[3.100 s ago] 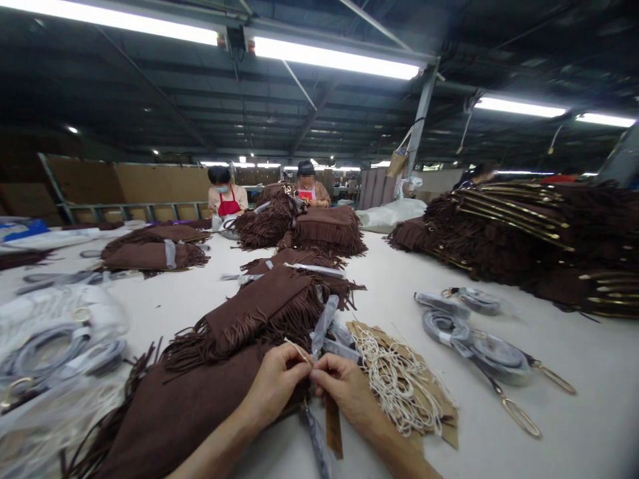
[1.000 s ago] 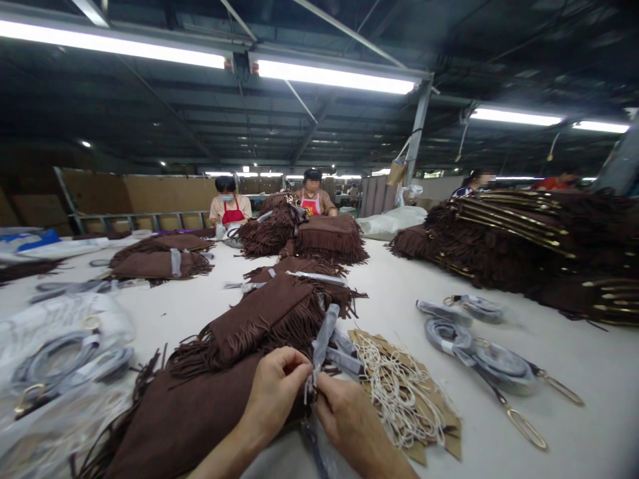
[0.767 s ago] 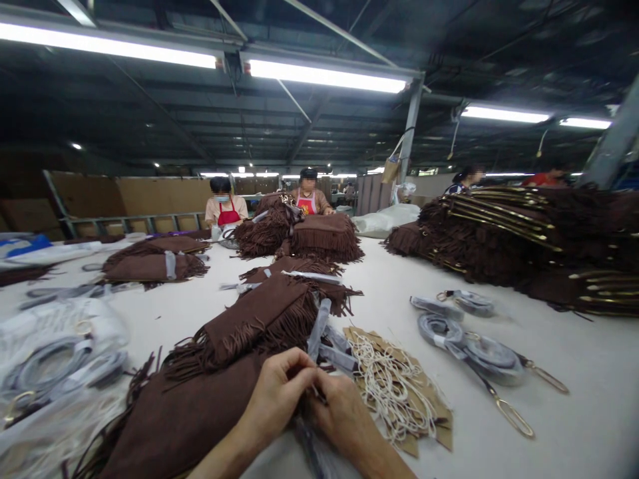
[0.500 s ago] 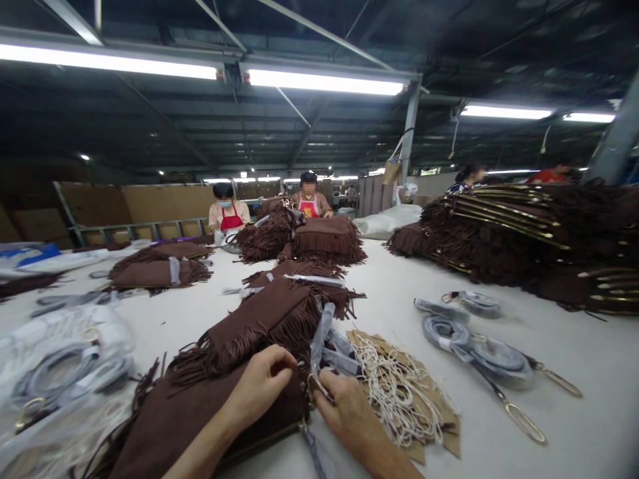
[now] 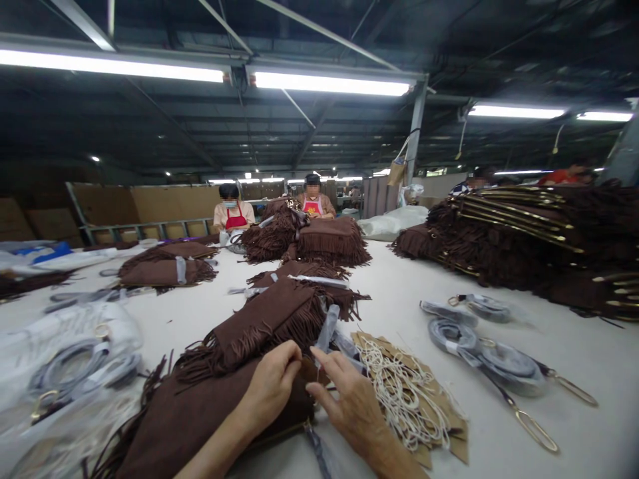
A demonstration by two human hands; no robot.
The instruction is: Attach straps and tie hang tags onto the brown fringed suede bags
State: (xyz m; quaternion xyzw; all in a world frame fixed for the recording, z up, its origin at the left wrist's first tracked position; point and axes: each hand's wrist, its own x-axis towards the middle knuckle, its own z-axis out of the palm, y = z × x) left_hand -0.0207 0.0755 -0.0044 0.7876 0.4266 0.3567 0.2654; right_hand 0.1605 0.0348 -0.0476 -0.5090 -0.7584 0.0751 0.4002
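My left hand (image 5: 273,384) is over the brown fringed bag (image 5: 200,419) lying flat in front of me. Its fingers are curled, thumb pressed to the forefinger; whatever they pinch is too small or hidden to name. At the bag's right edge my right hand (image 5: 347,392) has thumb and forefinger spread apart, with no object plainly held. A short pale thread seems to show between the hands. Just beyond them is a strap in grey wrap (image 5: 328,327). Beside my right hand lie brown card tags (image 5: 452,426) with white strings (image 5: 399,392). Another fringed bag (image 5: 264,319) overlaps the first.
Plastic-wrapped straps with gold clasps (image 5: 509,362) lie to the right, and a coiled strap (image 5: 67,369) on clear plastic to the left. A tall pile of fringed bags (image 5: 519,233) stands at the right. Two co-workers in red aprons (image 5: 235,216) are across the table.
My right hand has opened its thumb and forefinger and moved up beside my left hand, away from the wrapped strap. The whole view has shifted slightly.
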